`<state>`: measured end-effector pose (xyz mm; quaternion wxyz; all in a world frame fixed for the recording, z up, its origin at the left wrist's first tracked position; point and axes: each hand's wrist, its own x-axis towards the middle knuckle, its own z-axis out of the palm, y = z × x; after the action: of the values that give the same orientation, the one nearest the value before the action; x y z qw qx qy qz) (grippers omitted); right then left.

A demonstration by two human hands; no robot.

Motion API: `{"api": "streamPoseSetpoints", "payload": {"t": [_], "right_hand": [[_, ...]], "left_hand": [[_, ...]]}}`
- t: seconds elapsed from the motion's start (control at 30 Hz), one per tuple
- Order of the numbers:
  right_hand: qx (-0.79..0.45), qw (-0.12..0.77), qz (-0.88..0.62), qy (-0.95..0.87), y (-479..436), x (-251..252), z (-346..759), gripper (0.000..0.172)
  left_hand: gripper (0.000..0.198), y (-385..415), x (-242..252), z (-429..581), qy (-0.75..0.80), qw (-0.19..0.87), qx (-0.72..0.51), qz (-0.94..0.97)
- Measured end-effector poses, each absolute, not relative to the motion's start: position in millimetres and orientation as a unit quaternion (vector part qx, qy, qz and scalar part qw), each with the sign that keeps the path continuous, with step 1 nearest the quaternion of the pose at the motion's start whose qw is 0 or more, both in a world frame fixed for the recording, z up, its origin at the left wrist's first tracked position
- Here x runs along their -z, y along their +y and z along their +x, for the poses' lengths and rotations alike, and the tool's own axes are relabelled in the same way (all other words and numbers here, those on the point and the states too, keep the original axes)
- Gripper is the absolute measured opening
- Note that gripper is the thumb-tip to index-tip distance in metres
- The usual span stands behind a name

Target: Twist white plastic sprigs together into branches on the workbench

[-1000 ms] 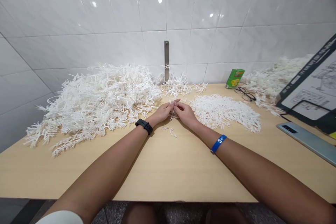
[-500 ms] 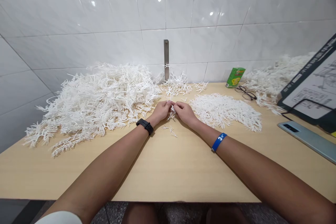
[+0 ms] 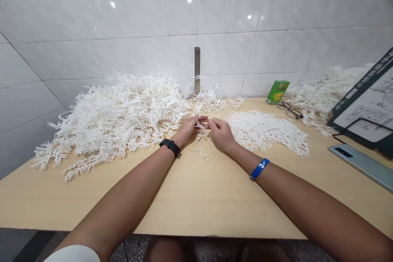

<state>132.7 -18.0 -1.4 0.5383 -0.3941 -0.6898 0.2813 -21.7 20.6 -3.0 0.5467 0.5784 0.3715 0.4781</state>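
My left hand (image 3: 186,129), with a black watch strap at its wrist, pinches a white branching plastic sprig (image 3: 199,123) between thumb and fingers. Close beside it on the right, my right hand (image 3: 221,133) has thumb and forefinger pressed together; whatever is in that pinch is too small to make out. Under the hands lie a few loose white bits (image 3: 202,154). A large tangled pile of white sprigs (image 3: 132,114) rises left of my left hand. To the right of my right hand spreads a flat heap of smaller white pieces (image 3: 267,131).
Against the tiled wall stands a metal strip (image 3: 197,69) with a small sprig heap (image 3: 210,99) at its foot. Farther right are a green carton (image 3: 277,92), eyeglasses (image 3: 290,110), another white pile (image 3: 331,88), a printed box (image 3: 374,106) and a phone (image 3: 362,168).
My right hand has drawn slightly away from my left, opening a small gap between them. The left fingers have spread a little around the sprig. The whole view has shifted slightly.
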Motion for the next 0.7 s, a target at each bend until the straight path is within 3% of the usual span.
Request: {"api": "streamPoseSetpoints", "payload": {"t": [0.37,0.57,0.7], "right_hand": [[-0.328,0.48,-0.415,-0.7,-2.5,12.8,131.1,0.027],[-0.329,0.485,-0.43,-0.687,0.2,12.8,128.8,0.02],[-0.329,0.489,-0.417,-0.692,-6.4,9.5,125.8,0.02]], "left_hand": [[0.056,18.3,7.7,-17.8,0.338,0.53,-0.424,0.652],[0.045,21.1,9.3,-14.6,0.371,0.46,-0.47,0.655],[0.039,22.7,6.9,-17.7,0.415,0.481,-0.526,0.566]]}}
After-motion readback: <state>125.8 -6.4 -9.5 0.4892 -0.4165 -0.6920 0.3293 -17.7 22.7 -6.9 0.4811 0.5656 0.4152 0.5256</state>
